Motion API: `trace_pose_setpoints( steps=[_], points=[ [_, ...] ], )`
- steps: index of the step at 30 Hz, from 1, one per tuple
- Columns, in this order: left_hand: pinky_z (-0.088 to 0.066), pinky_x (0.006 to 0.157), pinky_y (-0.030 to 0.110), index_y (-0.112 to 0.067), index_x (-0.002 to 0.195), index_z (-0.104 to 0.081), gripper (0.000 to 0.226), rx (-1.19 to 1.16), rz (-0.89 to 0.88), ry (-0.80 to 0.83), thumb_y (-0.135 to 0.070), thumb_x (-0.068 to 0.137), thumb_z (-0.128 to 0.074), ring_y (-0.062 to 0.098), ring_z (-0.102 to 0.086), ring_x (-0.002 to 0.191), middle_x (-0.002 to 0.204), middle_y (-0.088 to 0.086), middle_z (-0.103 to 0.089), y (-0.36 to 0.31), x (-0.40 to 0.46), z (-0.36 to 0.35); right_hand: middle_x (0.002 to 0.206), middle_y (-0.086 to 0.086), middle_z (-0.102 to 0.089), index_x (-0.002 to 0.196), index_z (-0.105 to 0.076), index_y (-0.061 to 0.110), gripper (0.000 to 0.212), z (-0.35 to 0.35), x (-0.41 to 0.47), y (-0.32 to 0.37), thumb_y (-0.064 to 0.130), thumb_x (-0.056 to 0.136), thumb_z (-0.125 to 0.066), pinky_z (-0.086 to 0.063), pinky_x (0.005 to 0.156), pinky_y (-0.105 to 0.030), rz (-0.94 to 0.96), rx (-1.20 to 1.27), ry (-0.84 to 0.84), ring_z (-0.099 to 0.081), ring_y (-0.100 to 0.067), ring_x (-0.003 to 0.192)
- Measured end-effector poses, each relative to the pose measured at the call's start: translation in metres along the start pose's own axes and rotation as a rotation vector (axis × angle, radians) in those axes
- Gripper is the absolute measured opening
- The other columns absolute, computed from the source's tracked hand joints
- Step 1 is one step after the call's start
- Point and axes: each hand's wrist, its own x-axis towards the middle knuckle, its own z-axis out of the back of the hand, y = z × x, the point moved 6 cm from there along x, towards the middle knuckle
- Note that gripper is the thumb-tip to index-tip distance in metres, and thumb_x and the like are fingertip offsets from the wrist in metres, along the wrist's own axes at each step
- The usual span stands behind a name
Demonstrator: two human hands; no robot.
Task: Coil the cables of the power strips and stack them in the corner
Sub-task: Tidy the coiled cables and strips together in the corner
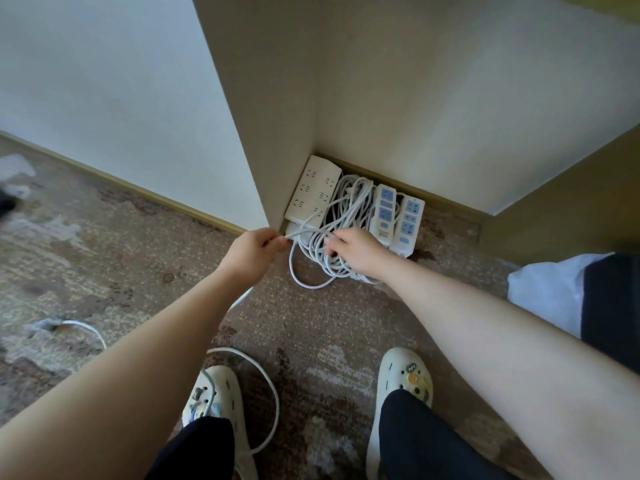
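Note:
A wide white power strip (313, 190) lies in the corner against the cabinet's side panel. Two narrower strips with blue sockets (382, 211) (408, 221) lie side by side to its right. Between them sits a bundle of coiled white cable (349, 206). My left hand (251, 252) pinches a white cable just left of the bundle. My right hand (358, 251) rests on the coil's near edge, fingers gripping its loops. A loose length of white cable (270, 386) trails back across the carpet around my left shoe.
Cream walls and a baseboard (166, 199) enclose the corner. The patterned brown carpet (311, 327) spreads in front. My two white clogs (401, 379) stand at the bottom. A white cloth and a dark object (571, 292) lie at the right. Another cable end (83, 327) lies at the left.

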Motion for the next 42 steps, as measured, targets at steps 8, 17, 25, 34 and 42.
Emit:
trace_pose_setpoints(
  steps=[8, 17, 25, 34, 42],
  points=[
    [-0.041, 0.058, 0.031, -0.025, 0.085, -0.069, 0.023, -0.058, 0.08, -0.02, -0.023, 0.098, -0.05, 0.018, -0.048, 0.058, 0.065, 0.002, -0.054, 0.056, -0.026, 0.027, 0.063, -0.001, -0.041, 0.088, -0.068, 0.013, 0.037, 0.023, 0.005, -0.005, 0.036, 0.105, -0.045, -0.029, 0.053, -0.03, -0.09, 0.104, -0.128, -0.034, -0.014, 0.047],
    [-0.03, 0.039, 0.02, -0.017, 0.086, -0.067, 0.027, -0.031, 0.168, 0.085, -0.028, 0.099, -0.046, 0.009, -0.037, 0.039, 0.059, -0.002, -0.057, 0.011, -0.021, -0.038, 0.058, 0.004, -0.051, 0.08, -0.06, 0.014, 0.044, 0.017, -0.004, -0.01, 0.041, 0.107, -0.038, -0.043, 0.051, -0.025, -0.1, 0.491, -0.123, -0.049, -0.009, 0.047],
    [-0.024, 0.046, 0.028, -0.014, 0.059, -0.037, 0.038, 0.129, 0.039, 0.078, -0.023, 0.095, -0.045, 0.016, -0.033, 0.048, 0.053, 0.001, -0.041, -0.031, -0.007, -0.07, 0.087, -0.004, -0.075, 0.109, -0.068, 0.008, 0.047, 0.014, -0.006, -0.017, 0.042, 0.108, -0.035, -0.044, 0.055, -0.024, -0.191, 0.756, -0.105, -0.06, -0.012, 0.068],
    [-0.038, 0.048, 0.021, -0.022, 0.059, -0.058, 0.038, -0.076, 0.063, 0.055, -0.028, 0.096, -0.051, 0.01, -0.054, 0.05, 0.06, -0.004, -0.063, -0.04, -0.003, -0.09, 0.101, -0.007, -0.066, 0.104, -0.073, 0.005, 0.048, -0.003, -0.014, -0.008, 0.034, 0.108, -0.035, -0.042, 0.066, -0.024, -0.181, 0.758, 0.124, -0.055, -0.012, 0.081],
    [-0.043, 0.054, 0.027, -0.013, 0.068, -0.067, 0.034, -0.135, 0.148, 0.207, -0.026, 0.096, -0.053, 0.013, -0.051, 0.051, 0.062, -0.002, -0.066, -0.023, -0.008, -0.095, 0.091, -0.004, -0.069, 0.081, -0.054, 0.013, 0.036, -0.003, -0.01, -0.009, 0.024, 0.109, -0.035, -0.047, 0.063, -0.022, -0.162, 0.757, 0.018, -0.06, -0.013, 0.089]
  ],
)
